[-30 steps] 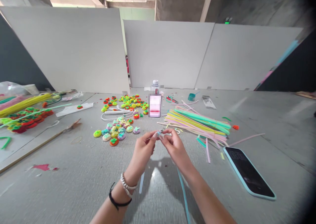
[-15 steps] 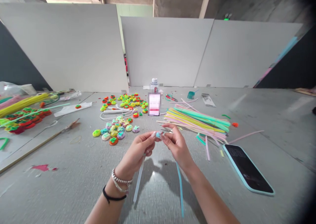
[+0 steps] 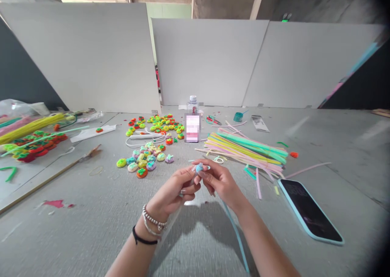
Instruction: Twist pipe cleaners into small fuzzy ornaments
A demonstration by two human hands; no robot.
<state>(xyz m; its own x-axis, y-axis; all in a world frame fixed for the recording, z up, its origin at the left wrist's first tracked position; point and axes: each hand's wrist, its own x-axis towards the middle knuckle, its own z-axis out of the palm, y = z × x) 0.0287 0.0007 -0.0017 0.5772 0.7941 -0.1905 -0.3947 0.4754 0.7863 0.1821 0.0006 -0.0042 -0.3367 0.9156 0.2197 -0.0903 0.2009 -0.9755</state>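
Observation:
Pinched between the fingertips of both hands is a small light-blue coil (image 3: 199, 168) of pipe cleaner. My left hand (image 3: 178, 187), with bracelets at the wrist, is closed on its left side. A pale whitish pipe cleaner (image 3: 171, 227), smeared by motion, trails down from under that hand. My right hand (image 3: 224, 183) closes on the coil from the right, thumb and index finger bent round it. From below the right palm a blue pipe cleaner (image 3: 237, 231) hangs toward me. The fingers partly cover the coil, so its join with the strands is hidden.
Finished pastel pieces (image 3: 149, 157) and red and yellow ones (image 3: 166, 123) lie left of centre. A bundle of pipe cleaners (image 3: 246, 149) lies right, beyond a phone (image 3: 310, 212). A bottle (image 3: 193, 106) stands at the back. A brown stick (image 3: 45, 183) lies left.
Both hands have shifted slightly right and turned, with the coil now showing more between the fingers. The blue strand's lower end has swung right; the whitish strand has swung and blurred.

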